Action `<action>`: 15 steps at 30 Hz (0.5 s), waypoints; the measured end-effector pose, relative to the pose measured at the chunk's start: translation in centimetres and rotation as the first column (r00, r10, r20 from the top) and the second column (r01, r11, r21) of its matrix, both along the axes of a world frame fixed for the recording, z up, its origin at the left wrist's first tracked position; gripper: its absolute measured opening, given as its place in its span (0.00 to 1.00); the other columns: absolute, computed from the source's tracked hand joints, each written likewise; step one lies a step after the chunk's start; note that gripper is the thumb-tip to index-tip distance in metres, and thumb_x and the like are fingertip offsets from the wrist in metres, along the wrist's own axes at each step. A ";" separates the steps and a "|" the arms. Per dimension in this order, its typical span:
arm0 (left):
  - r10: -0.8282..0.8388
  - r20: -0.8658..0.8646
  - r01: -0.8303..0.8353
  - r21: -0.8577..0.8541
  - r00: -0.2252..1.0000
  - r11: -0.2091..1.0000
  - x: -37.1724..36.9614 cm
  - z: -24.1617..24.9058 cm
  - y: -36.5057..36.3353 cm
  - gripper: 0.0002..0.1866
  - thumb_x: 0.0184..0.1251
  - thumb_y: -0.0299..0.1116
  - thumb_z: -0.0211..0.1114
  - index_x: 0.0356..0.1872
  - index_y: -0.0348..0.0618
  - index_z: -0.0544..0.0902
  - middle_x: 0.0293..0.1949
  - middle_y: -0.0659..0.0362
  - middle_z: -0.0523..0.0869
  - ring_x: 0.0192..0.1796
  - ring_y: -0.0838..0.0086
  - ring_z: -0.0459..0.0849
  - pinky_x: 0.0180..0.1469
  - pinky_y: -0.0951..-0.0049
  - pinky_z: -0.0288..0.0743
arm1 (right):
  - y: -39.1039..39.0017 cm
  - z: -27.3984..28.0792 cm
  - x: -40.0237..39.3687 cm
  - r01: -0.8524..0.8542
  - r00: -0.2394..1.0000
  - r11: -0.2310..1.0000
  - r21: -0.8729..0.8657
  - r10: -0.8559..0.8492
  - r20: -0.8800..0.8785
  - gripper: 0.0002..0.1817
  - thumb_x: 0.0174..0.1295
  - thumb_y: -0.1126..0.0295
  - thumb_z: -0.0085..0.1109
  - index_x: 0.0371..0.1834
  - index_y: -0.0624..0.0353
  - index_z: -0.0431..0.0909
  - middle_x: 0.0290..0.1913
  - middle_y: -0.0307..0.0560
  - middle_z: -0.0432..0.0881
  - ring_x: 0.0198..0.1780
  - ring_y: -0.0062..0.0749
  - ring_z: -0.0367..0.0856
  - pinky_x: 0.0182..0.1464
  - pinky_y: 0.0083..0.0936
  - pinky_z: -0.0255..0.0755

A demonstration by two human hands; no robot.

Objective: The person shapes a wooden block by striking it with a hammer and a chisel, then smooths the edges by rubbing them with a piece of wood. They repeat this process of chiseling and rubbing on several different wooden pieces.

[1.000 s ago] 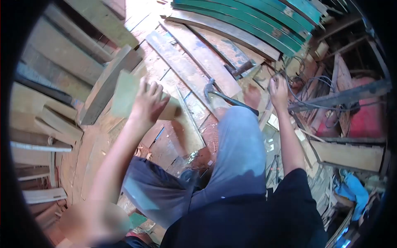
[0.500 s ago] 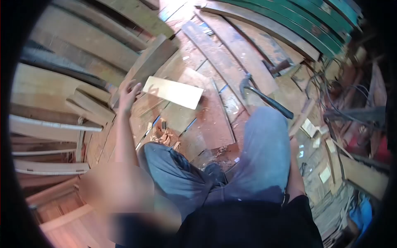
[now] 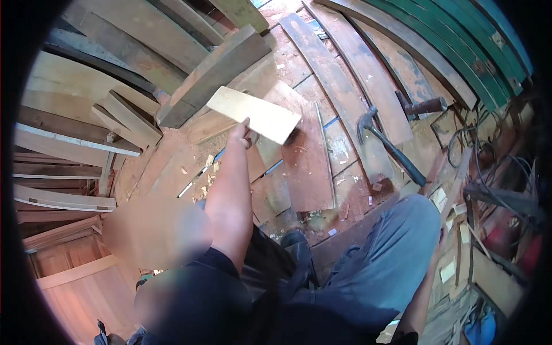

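Pinching the pale board at eleven o'clock, the left hand likely steadies it. The right hand's state is too hidden to tell.

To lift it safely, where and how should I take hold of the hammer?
Probably best by the dark handle, near its end, from above on the side of the right knee: it is slim and points that way, with the claw head farther away.

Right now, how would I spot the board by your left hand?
Start at the green slats, upper right, and go left past the claw hammer. Beyond, the left hand is at the near edge of a short board. Its pale face sets it apart from the reddish-brown board beside it.
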State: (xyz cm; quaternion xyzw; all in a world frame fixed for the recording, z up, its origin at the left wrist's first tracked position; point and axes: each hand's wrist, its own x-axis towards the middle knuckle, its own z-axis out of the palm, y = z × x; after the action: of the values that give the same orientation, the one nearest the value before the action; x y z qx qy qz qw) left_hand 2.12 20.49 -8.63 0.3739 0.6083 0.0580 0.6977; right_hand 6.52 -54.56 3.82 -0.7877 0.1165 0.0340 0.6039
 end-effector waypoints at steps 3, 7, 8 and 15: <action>0.063 0.044 -0.064 0.033 0.997 0.997 3.2 13.2 -8.0 0.12 0.70 0.41 0.66 0.28 0.50 0.76 0.11 0.70 0.63 0.15 0.79 0.59 0.36 0.69 0.79 | 0.0 6.0 0.2 -0.093 0.991 0.996 -0.007 0.092 -0.093 0.12 0.76 0.63 0.48 0.53 0.60 0.68 0.26 0.35 0.70 0.26 0.09 0.62 0.29 0.10 0.57; 0.222 0.338 -0.193 -0.116 0.915 0.974 2.8 16.2 -11.8 0.11 0.70 0.39 0.66 0.43 0.42 0.80 0.32 0.59 0.82 0.39 0.69 0.82 0.55 0.55 0.81 | 2.4 9.1 2.3 -0.076 0.960 0.997 -0.031 0.082 0.267 0.14 0.74 0.63 0.49 0.55 0.60 0.67 0.27 0.35 0.71 0.24 0.12 0.65 0.24 0.12 0.56; 0.192 0.425 -0.157 -0.115 0.885 0.981 2.0 16.7 -13.3 0.18 0.69 0.37 0.66 0.56 0.42 0.77 0.52 0.53 0.80 0.59 0.62 0.78 0.61 0.55 0.77 | 2.7 9.6 2.9 -0.066 0.955 0.998 -0.017 0.068 0.288 0.15 0.74 0.63 0.49 0.57 0.60 0.66 0.27 0.36 0.71 0.25 0.13 0.66 0.25 0.12 0.57; -0.264 0.709 -0.011 0.358 0.655 0.934 2.6 25.0 -17.5 0.30 0.66 0.24 0.66 0.67 0.37 0.65 0.62 0.54 0.75 0.62 0.67 0.76 0.65 0.64 0.71 | 10.6 14.8 7.0 -0.161 0.820 0.983 0.084 0.086 0.565 0.31 0.66 0.59 0.60 0.67 0.61 0.61 0.34 0.36 0.73 0.30 0.15 0.70 0.29 0.15 0.64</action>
State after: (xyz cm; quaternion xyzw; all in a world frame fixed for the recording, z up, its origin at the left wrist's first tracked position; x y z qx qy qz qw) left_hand 4.71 2.98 16.35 0.4706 0.2219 0.2579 0.8141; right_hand 13.51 -44.00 18.57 -0.7286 -0.1192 -0.1513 0.6573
